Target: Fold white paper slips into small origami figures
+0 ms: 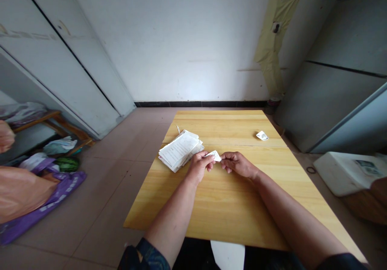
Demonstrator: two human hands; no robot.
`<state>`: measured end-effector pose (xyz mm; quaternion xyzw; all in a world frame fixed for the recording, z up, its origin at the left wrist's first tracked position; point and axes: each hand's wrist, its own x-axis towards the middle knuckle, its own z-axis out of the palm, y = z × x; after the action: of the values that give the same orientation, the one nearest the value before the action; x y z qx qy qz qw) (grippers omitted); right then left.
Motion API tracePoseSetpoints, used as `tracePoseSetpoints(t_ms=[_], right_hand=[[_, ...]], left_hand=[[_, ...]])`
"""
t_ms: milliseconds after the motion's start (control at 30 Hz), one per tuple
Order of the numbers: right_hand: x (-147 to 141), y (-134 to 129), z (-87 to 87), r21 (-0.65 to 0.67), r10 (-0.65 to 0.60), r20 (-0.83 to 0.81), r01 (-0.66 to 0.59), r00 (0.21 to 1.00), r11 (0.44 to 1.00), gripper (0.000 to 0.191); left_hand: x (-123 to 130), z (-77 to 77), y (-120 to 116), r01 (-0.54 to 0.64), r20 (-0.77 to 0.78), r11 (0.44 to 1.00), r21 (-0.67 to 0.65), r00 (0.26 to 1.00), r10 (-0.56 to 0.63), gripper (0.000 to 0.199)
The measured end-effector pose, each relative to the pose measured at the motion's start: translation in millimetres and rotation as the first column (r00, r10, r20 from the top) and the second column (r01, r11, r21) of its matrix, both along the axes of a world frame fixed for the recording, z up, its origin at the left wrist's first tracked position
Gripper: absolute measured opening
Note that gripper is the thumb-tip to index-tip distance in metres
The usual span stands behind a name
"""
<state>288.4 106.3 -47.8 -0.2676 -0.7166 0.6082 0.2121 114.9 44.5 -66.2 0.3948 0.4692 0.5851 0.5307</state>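
Observation:
Both of my hands are over a light wooden table [229, 217], pinching a small folded white paper [214, 155] between them. My left hand [199, 166] grips its left part, and the fingertips of my right hand [238, 165] hold its right end. Just left of my left hand lies a loose stack of printed white sheets [178, 151], almost touching it. A second small folded white paper [262, 135] rests farther off, toward the table's right edge.
On the floor at left, a watermelon [68, 164] lies by a purple bag [51, 199] and an orange plastic bag [21, 193]. White cabinets [69, 56] stand at left, grey panels [341, 68] at right, and a white box [344, 173] sits low at right.

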Motion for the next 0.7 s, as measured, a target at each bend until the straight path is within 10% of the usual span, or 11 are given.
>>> tracePoseSetpoints(t_ms=[700], right_hand=[[1.4, 2.8, -2.5, -0.046, -0.071, -0.033, 0.069, 0.997, 0.997, 0.033]], left_hand=[[2.6, 3.6, -1.4, -0.085, -0.160, 0.996, -0.016, 0.984, 0.082, 0.034]])
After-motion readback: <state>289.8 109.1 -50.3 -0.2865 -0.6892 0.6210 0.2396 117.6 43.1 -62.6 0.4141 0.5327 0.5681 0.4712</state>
